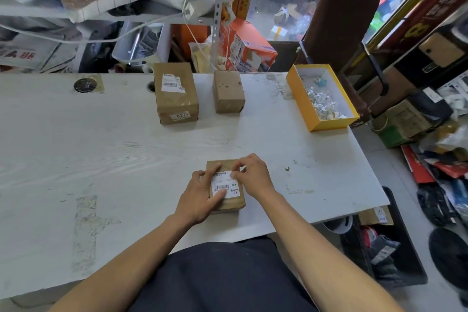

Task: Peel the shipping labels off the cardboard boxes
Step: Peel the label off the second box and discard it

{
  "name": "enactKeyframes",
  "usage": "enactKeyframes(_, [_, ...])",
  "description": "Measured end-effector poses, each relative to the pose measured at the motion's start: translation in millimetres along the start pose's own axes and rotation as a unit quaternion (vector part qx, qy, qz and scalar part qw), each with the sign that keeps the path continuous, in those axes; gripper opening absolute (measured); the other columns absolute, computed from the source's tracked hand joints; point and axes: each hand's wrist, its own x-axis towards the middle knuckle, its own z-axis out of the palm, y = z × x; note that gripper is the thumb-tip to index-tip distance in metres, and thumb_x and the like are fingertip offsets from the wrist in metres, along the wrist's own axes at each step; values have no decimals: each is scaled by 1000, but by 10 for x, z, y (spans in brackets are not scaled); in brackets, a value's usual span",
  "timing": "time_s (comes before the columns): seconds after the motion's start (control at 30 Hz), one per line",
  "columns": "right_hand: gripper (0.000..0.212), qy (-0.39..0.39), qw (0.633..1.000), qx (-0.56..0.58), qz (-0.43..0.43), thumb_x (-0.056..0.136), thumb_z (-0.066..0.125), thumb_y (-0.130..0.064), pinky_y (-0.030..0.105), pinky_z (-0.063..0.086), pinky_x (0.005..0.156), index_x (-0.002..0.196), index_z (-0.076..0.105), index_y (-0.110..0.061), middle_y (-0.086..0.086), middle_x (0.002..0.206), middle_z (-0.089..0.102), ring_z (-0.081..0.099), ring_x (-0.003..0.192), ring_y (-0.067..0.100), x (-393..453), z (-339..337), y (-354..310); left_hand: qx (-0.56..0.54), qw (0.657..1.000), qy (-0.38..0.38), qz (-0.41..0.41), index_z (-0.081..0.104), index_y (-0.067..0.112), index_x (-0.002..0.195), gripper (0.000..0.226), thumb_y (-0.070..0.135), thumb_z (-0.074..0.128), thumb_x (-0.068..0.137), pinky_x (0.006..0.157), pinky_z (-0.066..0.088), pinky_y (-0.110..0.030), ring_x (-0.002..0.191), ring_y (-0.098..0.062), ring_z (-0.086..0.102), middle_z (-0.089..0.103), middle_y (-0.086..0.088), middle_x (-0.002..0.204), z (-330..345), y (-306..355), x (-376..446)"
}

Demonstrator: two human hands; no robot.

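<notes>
Three cardboard boxes, three shipping labels, one yellow box, two hands, one table.

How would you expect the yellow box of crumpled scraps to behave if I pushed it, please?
The yellow box probably slides easily: an open carton holding only crumpled scraps, so likely light. It sits flat and low, so tipping seems unlikely. It stands near the right edge of the table, so a push that way might send it off.
</notes>
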Motion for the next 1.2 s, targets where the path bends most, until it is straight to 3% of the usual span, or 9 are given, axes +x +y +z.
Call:
enactKeyframes(0.4, [25,-15,1000,-6,13,84,68,-15,21,38,72,66,57,-28,1,97,52,54,87,15,71,23,21,-2,1000,-3,-3,17,61,142,67,66,46,81,89,53,-39,119,-16,52,36,2,139,-11,5,5])
enactKeyframes(0.6, [9,-31,999,-38,-12,88,64,-17,27,46,80,80,61,-17,-1,97,50,55,87,15,75,35,45,-5,1000,0,0,18,60,143,70,71,42,78,90,53,-39,119,-16,51,37,1,139,-9,9,1])
enactKeyframes(0.7, [5,12,999,11,-29,85,68,-15,16,43,74,87,66,-19,-3,96,54,57,83,9,10,60,103,-10,1000,1,-2,19,58,144,71,71,42,77,90,51,-36,119,-16,51,37,2,138,-7,2,3])
enactKeyframes(0.8, [23,50,994,92,-36,83,73,-12,10,47,73,105,74,-16,-5,99,60,60,84,2,-95,92,216,-13,1000,1,-2,19,57,144,72,71,41,77,91,51,-37,119,-16,51,36,2,138,-10,10,0])
enactKeyframes(0.9, [16,82,991,97,-43,82,74,-12,16,50,80,98,77,-14,-10,98,61,60,87,1,-146,145,253,-10,1000,3,-1,19,57,144,72,71,41,77,91,52,-38,118,-16,51,37,2,138,-7,11,0])
enactKeyframes(1.03, [6,112,990,74,-39,82,72,-8,14,46,74,83,75,-13,-7,91,59,59,82,6,-143,192,168,-11,1000,4,-2,20,57,144,72,70,41,77,90,52,-40,118,-17,51,37,1,137,-4,5,2])
enactKeyframes(1.2, [3,113,992,18,-46,85,68,-12,20,47,74,83,70,-13,-5,91,58,58,82,8,-120,200,153,-7,1000,3,-3,19,58,144,71,70,42,77,89,52,-40,117,-18,52,37,1,138,-1,3,6])
